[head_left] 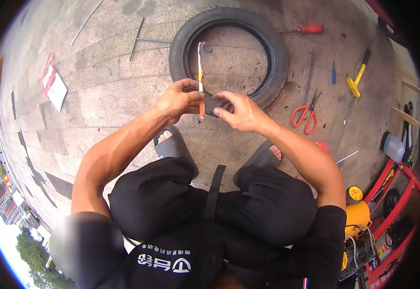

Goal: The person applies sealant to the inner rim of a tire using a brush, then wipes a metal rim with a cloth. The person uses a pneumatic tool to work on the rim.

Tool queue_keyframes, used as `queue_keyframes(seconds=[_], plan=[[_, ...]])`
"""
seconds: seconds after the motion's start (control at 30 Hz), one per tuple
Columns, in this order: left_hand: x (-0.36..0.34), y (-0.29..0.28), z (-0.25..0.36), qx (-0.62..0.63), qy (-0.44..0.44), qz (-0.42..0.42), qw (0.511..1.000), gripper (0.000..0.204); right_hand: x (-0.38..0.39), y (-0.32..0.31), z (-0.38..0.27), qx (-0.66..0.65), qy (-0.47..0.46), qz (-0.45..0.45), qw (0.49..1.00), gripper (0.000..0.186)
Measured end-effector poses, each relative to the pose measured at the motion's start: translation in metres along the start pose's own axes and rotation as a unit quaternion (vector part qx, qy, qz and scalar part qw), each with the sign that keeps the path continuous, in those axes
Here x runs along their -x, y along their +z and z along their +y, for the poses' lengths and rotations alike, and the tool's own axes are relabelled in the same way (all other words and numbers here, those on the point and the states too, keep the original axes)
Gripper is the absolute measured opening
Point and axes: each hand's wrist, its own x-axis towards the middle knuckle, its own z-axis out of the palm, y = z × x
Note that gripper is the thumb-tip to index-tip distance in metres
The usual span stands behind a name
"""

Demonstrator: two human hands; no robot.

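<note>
A toothbrush [201,77] with a white and orange handle stands nearly upright in the picture, its bristled head pointing away from me. My left hand [182,98] is closed on its handle, thumb and fingers pinched together. Just beyond lies a black rubber tyre [277,67], flat on the paving with an open middle; the brush head reaches over that opening. At the tyre's near edge, my right hand [239,110] has its fingers and thumb curled around the rubber. The fingertips partly hide the contact there.
To the right lie a red-handled screwdriver [311,29], a flat metal bar [308,79], red-handled scissors [304,118], a small blue screwdriver [334,74] and a yellow-handled hammer [359,77]. A T-shaped metal rod [136,39] and a red-and-white packet [53,86] lie left. A yellow compressor [358,214] stands near right.
</note>
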Motion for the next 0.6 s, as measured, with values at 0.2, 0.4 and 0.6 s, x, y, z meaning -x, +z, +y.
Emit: queue_keyframes(seconds=[0.2, 0.4, 0.6], plan=[[-0.024, 0.039, -0.032, 0.187, -0.004, 0.002, 0.982, 0.028, -0.018, -0.002, -0.007, 0.058, 0.128, 0.029, 0.990, 0.026], [-0.034, 0.039, -0.055, -0.060, 0.013, -0.134, 0.989, 0.041, -0.055, -0.093, -0.022, 0.434, 0.039, 0.084, 0.896, 0.023], [-0.022, 0.025, -0.089, -0.111, 0.000, -0.186, 0.976, 0.032, -0.116, -0.167, -0.050, 0.669, -0.019, 0.007, 0.743, 0.033]])
